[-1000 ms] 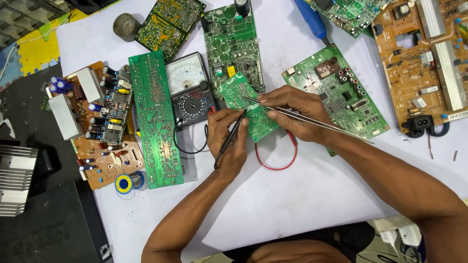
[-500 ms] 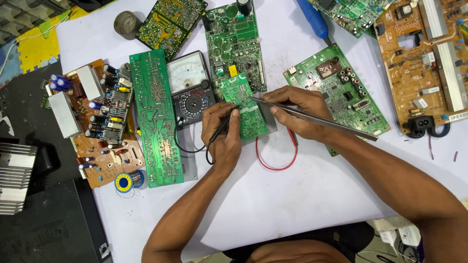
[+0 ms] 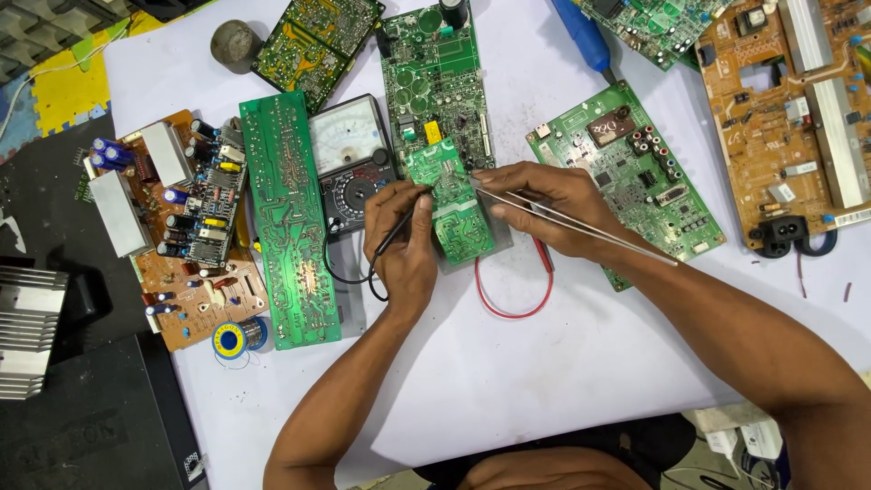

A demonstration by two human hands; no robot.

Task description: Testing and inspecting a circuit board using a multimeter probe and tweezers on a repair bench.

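Our left hand closes its grip on a black probe, held like a pen with the tip slanting up to the small board; our right hand pinches steel tweezers shut, their points resting on the same board's upper right edge and their long tail running back over the wrist. The small board lies flat between the two grips, just under both fingertips, on a grey pad on the counter.

We judge this board light and stiff but fragile: thin, with fine solder work, so it is best taken by its bare edges, never by the parts. The tweezers are smooth and springy and could slip; the probe is light, and its lead may tug.

Just beyond the left grip sits an analogue meter, white face above a black dial. A red wire loops below the right grip. Above the small board lies a tall green board; right of the right grip, a green board with sockets. Further left stand a long green board, a brown board and a solder reel. No package or label that we can make out shows close by
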